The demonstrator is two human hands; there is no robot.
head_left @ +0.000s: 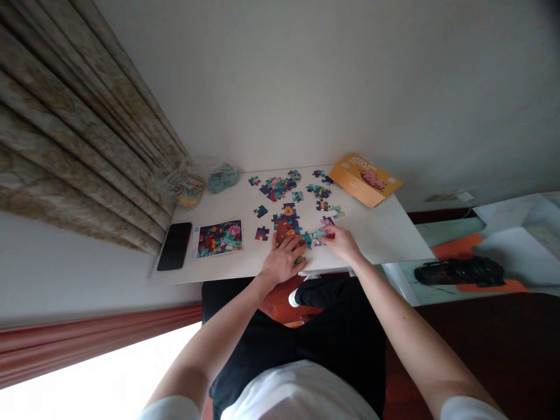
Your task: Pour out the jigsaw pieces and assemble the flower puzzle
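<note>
A white T-shirt (300,396) and black shorts (301,344) fill the foreground as 2 bare arms reach out over a white bench (371,233). The left hand (282,261) lies open, fingers spread across the near edge of a part-joined jigsaw cluster (286,223). The right hand (343,244) reaches in from the other side, its fingertips (327,233) on a teal jigsaw piece (318,235) at the cluster's edge; whether they grip it cannot be told. The cluster sits between the 2 hands, directly ahead of the left hand, with no clear long axis. Loose pieces (277,188) lie scattered beyond both hands. Left of the left hand are a picture card (220,238) and a black phone (174,246). An orange box (365,180) lies beyond the right hand, and 2 plastic bags (188,185) sit farther out past the left hand.
</note>
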